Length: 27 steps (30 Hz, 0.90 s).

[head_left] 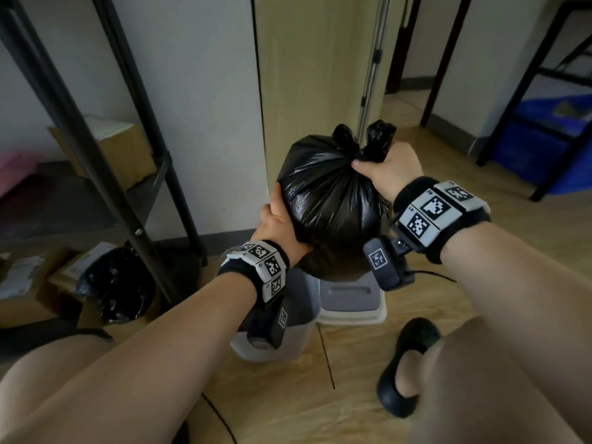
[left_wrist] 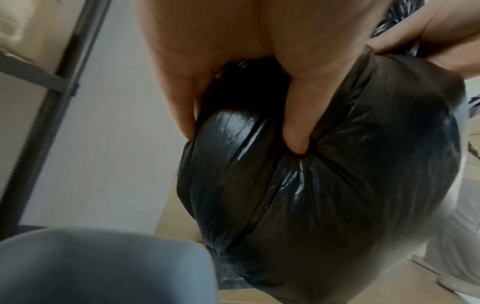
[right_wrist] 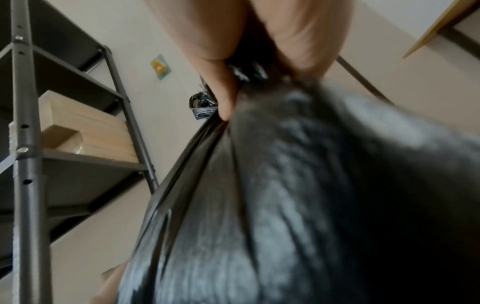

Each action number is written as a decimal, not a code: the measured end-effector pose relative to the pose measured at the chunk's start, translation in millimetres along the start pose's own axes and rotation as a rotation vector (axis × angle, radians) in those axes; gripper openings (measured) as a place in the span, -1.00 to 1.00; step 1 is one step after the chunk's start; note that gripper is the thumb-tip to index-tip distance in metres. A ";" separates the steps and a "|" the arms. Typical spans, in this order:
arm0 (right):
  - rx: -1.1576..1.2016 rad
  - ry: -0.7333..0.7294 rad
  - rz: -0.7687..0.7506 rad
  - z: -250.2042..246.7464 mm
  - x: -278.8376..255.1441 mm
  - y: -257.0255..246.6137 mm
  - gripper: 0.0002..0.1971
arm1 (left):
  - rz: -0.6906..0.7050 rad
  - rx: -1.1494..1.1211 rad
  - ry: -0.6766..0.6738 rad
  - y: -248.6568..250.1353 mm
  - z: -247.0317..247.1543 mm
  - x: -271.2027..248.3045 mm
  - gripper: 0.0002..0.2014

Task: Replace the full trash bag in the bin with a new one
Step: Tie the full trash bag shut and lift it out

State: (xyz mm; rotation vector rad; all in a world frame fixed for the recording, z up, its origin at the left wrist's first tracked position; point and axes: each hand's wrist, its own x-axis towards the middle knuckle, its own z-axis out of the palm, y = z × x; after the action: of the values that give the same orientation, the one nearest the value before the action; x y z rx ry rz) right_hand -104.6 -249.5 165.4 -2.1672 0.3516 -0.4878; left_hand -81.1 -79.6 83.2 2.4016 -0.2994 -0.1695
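Note:
A full black trash bag (head_left: 330, 200) with a knotted top hangs in the air above the grey bin (head_left: 298, 331). My right hand (head_left: 387, 171) grips the bag's knotted neck (right_wrist: 249, 72) from the right. My left hand (head_left: 278, 222) cups the bag's lower left side, its fingers (left_wrist: 296, 115) digging into the plastic (left_wrist: 324, 195). The bin's rim (left_wrist: 103, 259) shows below the bag in the left wrist view. The inside of the bin is hidden by the bag and my left arm.
The bin's grey lid (head_left: 352, 299) lies on the wooden floor beside the bin. A dark metal shelf (head_left: 105, 149) with a cardboard box (head_left: 112, 145) stands at left, and another black bag (head_left: 118, 283) lies below it. My shoe (head_left: 407, 363) is at lower right.

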 end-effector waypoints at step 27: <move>-0.035 0.086 0.395 44.9 218.0 201.1 -0.63 | 0.000 0.154 -0.241 31.2 161.6 279.2 0.12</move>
State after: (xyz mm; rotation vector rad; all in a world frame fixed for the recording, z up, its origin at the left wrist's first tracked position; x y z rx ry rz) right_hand 93.5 -426.8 26.3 -2.0438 0.8208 -0.3523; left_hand 150.3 -277.4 -28.0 2.5351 -0.4370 -0.4528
